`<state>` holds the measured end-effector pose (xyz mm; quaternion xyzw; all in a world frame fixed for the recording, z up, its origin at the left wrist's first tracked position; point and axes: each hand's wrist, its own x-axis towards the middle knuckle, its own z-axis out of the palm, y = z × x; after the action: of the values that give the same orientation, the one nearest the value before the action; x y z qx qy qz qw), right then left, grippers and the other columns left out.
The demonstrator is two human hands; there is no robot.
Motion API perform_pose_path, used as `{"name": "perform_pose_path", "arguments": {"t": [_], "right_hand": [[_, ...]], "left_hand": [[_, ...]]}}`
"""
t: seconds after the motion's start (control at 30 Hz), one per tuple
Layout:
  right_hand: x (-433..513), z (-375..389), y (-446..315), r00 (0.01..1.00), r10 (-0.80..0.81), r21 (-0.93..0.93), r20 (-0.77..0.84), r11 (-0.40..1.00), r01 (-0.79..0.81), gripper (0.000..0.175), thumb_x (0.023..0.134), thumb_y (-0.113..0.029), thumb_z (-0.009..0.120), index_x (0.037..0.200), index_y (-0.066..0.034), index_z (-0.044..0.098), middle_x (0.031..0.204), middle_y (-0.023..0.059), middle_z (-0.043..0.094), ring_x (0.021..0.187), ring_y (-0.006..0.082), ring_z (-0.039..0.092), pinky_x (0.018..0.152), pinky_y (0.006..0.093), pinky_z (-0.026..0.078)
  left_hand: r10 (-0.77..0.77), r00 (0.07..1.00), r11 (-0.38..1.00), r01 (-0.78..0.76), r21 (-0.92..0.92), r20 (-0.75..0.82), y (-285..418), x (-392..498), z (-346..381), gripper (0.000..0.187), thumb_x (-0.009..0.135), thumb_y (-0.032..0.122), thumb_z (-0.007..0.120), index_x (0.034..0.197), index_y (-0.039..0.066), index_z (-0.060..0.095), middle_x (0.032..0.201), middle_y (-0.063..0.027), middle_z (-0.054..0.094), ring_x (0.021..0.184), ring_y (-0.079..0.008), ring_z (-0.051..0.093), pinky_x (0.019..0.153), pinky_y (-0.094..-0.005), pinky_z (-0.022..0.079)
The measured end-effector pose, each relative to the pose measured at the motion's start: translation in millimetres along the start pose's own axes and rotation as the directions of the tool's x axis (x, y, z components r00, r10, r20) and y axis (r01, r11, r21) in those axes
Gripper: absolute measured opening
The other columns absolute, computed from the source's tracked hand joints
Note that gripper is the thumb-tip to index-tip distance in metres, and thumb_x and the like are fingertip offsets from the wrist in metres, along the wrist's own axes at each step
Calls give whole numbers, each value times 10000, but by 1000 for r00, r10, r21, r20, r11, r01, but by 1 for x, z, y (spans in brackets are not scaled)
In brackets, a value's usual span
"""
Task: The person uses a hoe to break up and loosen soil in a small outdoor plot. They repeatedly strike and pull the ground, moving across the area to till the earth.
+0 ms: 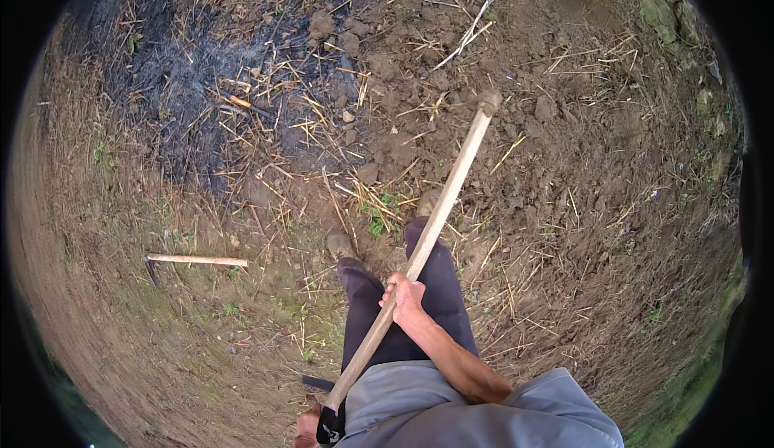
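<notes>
A long wooden-handled digging tool (450, 191) slants across the front of my body, from the lower left up to the right. My right hand (404, 295) is closed around the middle of its handle, in front of my thighs. Low at the picture's bottom edge, my left hand (308, 427) is partly cut off beside the handle's lower end, where a black piece (329, 427) sits; its grip cannot be made out. The handle's far end is at a soil-coloured clod or head (488, 102), over loose brown soil; its form is unclear.
A small hoe or sickle-like tool with a wooden handle (199, 260) lies on the ground at left. Charred, ashy ground (199, 73) with straw spreads at the upper left. Dry stalks (474, 30) lie beyond the tool. Rocks (665, 12) edge the upper right.
</notes>
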<state>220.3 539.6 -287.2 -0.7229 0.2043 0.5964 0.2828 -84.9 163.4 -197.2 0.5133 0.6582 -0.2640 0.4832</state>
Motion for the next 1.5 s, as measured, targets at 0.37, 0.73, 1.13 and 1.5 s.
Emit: {"name": "perform_pose_path", "arguments": {"t": [0.37, 0.73, 1.13, 1.5], "right_hand": [[-74, -15, 57, 991, 33, 104, 132, 993, -47, 69, 772, -78, 569, 767, -64, 501, 618, 56, 469, 499, 226, 496, 529, 453, 497], [50, 1, 55, 994, 91, 72, 65, 993, -96, 101, 790, -108, 604, 716, -91, 538, 592, 48, 500, 433, 224, 499, 443, 444, 463], [-29, -11, -14, 985, -174, 135, 22, 976, 170, 91, 788, -69, 545, 711, -60, 497, 576, 62, 449, 447, 232, 479, 455, 452, 477], [-190, -11, -266, 410, -907, 54, -94, 406, 912, 94, 824, -12, 536, 746, 9, 582, 587, 93, 506, 462, 173, 517, 449, 367, 576]], "left_hand": [[59, 968, 996, -73, -47, -243, -36, -44, -61, 471, 642, 414, 822, 867, 83, 573, 685, -161, 657, 622, -396, 668, 555, -475, 538], [-96, 992, 976, 110, 188, -83, 4, -8, -64, 302, 893, 344, 558, 928, 48, 609, 714, -166, 695, 636, -345, 707, 555, -501, 546], [138, 971, 990, -133, 36, -196, 11, 74, -38, 316, 763, 262, 712, 966, 77, 555, 756, -181, 686, 703, -392, 694, 642, -514, 562], [458, 719, 703, -653, -282, -523, 291, 239, -179, 228, 747, 205, 689, 888, 44, 608, 773, -238, 674, 737, -457, 663, 681, -537, 532]]}}
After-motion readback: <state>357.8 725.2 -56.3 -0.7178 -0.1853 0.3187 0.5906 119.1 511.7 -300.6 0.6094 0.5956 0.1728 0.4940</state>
